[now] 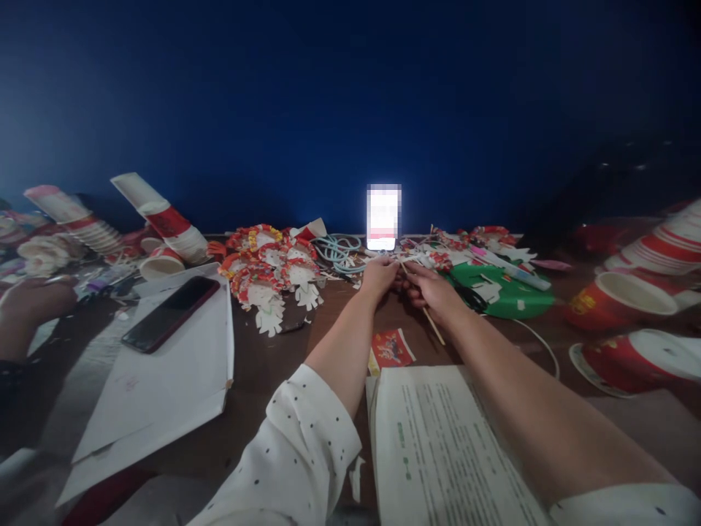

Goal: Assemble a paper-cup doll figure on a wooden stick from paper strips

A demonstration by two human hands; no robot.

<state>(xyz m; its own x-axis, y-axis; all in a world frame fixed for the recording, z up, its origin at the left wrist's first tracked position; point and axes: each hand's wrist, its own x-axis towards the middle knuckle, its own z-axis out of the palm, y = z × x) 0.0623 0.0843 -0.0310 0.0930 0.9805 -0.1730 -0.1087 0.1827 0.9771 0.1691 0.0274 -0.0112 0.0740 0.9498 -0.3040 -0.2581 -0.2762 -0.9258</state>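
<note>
Both hands meet at the far middle of the table, just below a lit phone screen (383, 215). A thin wooden stick (434, 326) slants down toward me from under my right hand (432, 288), whose fingers are closed around its upper part. My left hand (380, 277) is closed too, its fingertips touching or nearly touching the right ones. Whatever it pinches is hidden behind the fingers. Small pale scraps lie around the fingertips. Below the hands lies a red printed paper piece (392, 349), and nearer to me a printed book (432, 438) lies open.
Red-and-white paper cut-outs (268, 263) are piled left of centre, by a pale blue cable (339, 252). Leaning paper cups (175, 226), a dark phone (171, 314) on white board (164, 387), and another person's hand (38, 299) are left. Right are green paper (509, 292) and red cups (618, 299).
</note>
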